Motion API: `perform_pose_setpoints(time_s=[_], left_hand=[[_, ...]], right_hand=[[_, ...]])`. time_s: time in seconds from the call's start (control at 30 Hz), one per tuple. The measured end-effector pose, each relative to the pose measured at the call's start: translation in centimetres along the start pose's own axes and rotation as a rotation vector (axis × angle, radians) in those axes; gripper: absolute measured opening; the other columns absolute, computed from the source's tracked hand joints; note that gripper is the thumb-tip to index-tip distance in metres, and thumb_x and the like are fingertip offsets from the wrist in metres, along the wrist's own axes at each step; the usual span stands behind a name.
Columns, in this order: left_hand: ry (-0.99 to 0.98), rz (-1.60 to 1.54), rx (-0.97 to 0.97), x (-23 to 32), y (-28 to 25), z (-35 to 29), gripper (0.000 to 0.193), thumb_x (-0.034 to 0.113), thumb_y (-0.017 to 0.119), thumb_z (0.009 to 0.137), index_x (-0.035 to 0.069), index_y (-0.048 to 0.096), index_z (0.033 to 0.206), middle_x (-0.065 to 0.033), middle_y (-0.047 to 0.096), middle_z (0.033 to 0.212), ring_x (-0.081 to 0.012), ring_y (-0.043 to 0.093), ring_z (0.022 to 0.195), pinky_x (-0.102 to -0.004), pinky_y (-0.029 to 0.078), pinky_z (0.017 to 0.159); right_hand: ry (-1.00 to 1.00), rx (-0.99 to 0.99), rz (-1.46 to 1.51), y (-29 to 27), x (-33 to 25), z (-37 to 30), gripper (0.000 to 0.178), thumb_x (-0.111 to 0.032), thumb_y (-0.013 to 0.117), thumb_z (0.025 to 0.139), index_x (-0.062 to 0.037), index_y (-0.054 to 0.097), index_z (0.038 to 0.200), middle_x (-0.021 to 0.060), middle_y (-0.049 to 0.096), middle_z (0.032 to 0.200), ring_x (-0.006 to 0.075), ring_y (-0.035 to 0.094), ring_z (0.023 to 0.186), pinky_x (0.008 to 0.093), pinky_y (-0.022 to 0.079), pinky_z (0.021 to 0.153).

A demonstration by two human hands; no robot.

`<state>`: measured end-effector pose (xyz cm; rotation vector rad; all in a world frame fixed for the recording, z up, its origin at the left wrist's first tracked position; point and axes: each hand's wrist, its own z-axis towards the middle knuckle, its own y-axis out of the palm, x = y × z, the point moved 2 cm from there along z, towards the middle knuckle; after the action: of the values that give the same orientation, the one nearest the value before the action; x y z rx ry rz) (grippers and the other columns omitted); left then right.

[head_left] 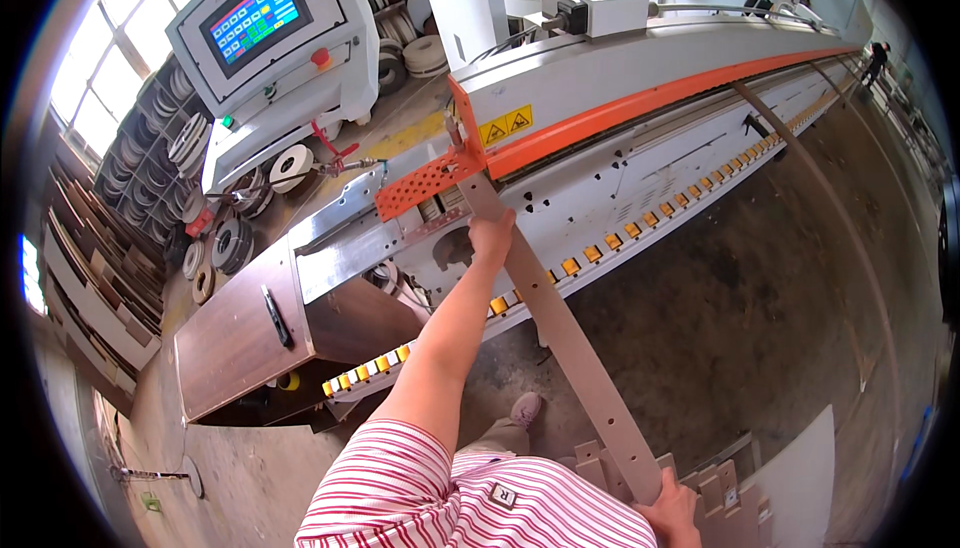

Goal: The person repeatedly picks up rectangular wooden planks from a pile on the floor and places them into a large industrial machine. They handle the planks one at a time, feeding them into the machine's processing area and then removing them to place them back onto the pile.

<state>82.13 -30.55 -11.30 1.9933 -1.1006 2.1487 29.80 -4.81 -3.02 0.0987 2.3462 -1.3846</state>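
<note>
A long, narrow taupe board (570, 343) with a row of small holes slants from the machine down toward my body. My left hand (489, 240) grips its left edge close to the far end, and some of its fingers are hidden. Around the near end, low on the right, my right hand (673, 510) is closed. The board's far end lies beside a perforated orange guard plate (425, 186) at the machine's infeed. Below my left hand, the board crosses a rail of yellow rollers (571, 267).
A control panel with a lit screen (257, 18) stands at far left. A brown cabinet (240, 348) with a black-handled knife (276, 316) on top is at left. More taupe boards (715, 493) are stacked at lower right. Edge-band rolls (292, 168) lie behind the machine (620, 78).
</note>
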Motion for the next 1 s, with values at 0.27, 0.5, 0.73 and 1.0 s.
perform_pose_setpoints(time_s=[0.27,0.5,0.73,1.0], left_hand=[[0.712,0.453,0.125,-2.9,12.0,6.9,0.039,0.046,0.051,0.087,0.016,0.064,0.107,-0.0246,0.065,0.1,-0.0416,0.063,0.092,-0.0477,0.049,0.08],[0.776,0.047,-0.313,2.7,8.9,-6.0,0.051,0.02,0.068,0.089,-0.006,0.042,0.125,-0.0132,0.055,0.094,-0.0241,0.056,0.083,-0.0346,0.046,0.078],[0.627,0.157,-1.029,-7.7,-2.8,-25.0,0.039,0.011,0.061,0.091,0.0,0.044,0.124,-0.0099,0.057,0.091,-0.0174,0.056,0.079,-0.0317,0.048,0.074],[0.402,0.321,-1.578,-16.1,-6.0,-31.5,0.029,0.014,0.06,0.092,0.0,0.052,0.116,-0.0098,0.064,0.082,-0.0156,0.063,0.073,-0.0291,0.051,0.067]], right_hand=[[0.12,0.008,-0.013,-3.1,3.5,2.9,0.091,-0.032,0.075,0.055,-0.0018,0.041,0.134,0.0258,0.065,0.101,0.0422,0.063,0.096,0.0488,0.05,0.085],[0.102,0.864,0.017,0.0,4.8,-0.5,0.045,-0.011,0.072,0.073,-0.0075,0.053,0.114,0.0128,0.053,0.115,0.0337,0.051,0.107,0.0447,0.04,0.093],[0.32,0.418,-0.066,17.0,11.3,-4.1,0.056,-0.013,0.07,0.073,-0.0081,0.052,0.125,0.01,0.052,0.123,0.0285,0.047,0.117,0.0429,0.04,0.096],[0.305,0.333,-0.239,21.5,10.3,5.0,0.056,-0.018,0.073,0.07,-0.002,0.055,0.12,0.0095,0.051,0.122,0.0252,0.045,0.122,0.0428,0.037,0.1]])
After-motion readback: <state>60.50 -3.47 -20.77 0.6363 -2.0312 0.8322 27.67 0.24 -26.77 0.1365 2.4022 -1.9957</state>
